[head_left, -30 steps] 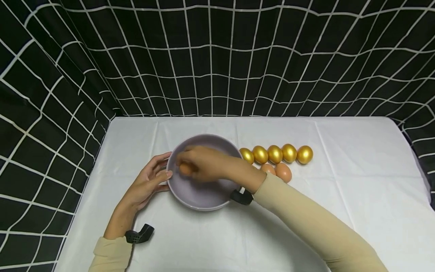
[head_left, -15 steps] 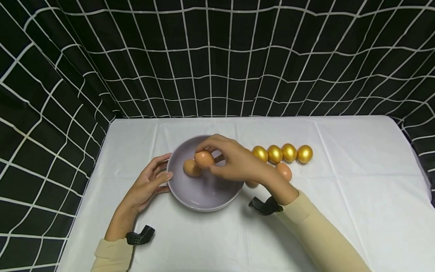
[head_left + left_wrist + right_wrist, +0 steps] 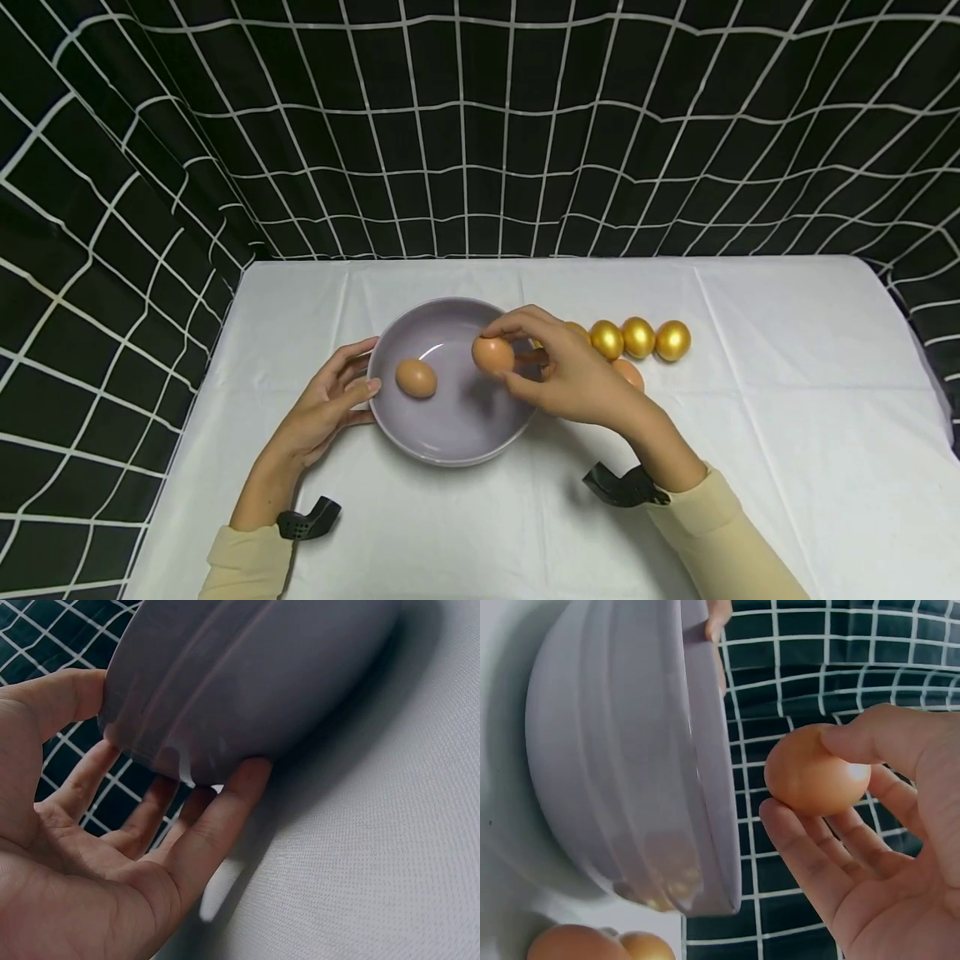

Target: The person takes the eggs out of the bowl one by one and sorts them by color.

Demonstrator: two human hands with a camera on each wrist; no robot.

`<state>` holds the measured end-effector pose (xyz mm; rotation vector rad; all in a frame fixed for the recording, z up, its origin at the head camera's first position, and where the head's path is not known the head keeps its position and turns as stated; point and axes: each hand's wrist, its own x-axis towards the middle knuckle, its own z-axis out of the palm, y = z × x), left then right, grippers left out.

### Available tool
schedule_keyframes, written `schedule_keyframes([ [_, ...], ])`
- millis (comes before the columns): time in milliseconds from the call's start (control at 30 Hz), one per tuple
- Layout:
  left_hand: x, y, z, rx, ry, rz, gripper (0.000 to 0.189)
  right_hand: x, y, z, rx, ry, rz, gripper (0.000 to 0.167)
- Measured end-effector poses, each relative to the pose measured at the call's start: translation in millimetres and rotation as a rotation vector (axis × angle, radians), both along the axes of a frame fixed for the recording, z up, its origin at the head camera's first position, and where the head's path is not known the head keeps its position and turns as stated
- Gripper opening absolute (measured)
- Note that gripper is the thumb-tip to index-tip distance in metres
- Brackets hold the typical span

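A brown egg (image 3: 492, 355) is pinched between the thumb and fingers of my right hand (image 3: 566, 367), above the right part of a mauve bowl (image 3: 450, 437). In the right wrist view this egg (image 3: 816, 771) is clear of the bowl's rim. Another brown egg (image 3: 416, 378) lies inside the bowl, left of centre. My left hand (image 3: 322, 408) holds the bowl at its left side, thumb at the rim and fingers against the outer wall, as the left wrist view of the bowl (image 3: 247, 682) shows.
Right of the bowl, several golden eggs (image 3: 638, 337) stand in a row, partly behind my right hand. A brown egg (image 3: 630, 375) shows below them past the hand. White cloth (image 3: 810, 375) covers the table, with a black gridded curtain (image 3: 480, 133) behind.
My right hand has come up from inside the bowl and moved right, carrying an egg. The egg left in the bowl has shifted slightly left. My left hand stays put.
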<state>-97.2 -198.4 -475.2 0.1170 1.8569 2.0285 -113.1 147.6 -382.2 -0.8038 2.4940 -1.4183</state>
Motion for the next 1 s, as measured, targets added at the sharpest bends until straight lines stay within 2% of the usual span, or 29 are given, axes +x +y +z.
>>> schedule_keyframes([
  [200,-0.3,1.8,-1.5,0.006,-0.003,-0.007,0.064,11.3,18.1,-1.4,-0.082,-0.001,-0.089,0.048],
  [567,1.3,0.6,-0.9,0.001,-0.004,-0.008,0.064,27.1,62.7,-14.4,-0.202,-0.024,-0.221,0.046],
  [700,3.2,-0.9,-1.5,-0.002,-0.003,-0.006,0.063,29.4,80.9,-15.8,-0.203,0.020,-0.286,0.046],
  [833,4.2,-2.0,-1.2,0.006,0.001,-0.002,0.063,30.0,97.3,-14.6,-0.158,0.062,-0.330,0.048],
  [1000,2.8,-1.1,-0.9,0.010,0.012,-0.017,0.064,32.3,115.3,-14.5,-0.111,0.057,-0.375,0.049],
])
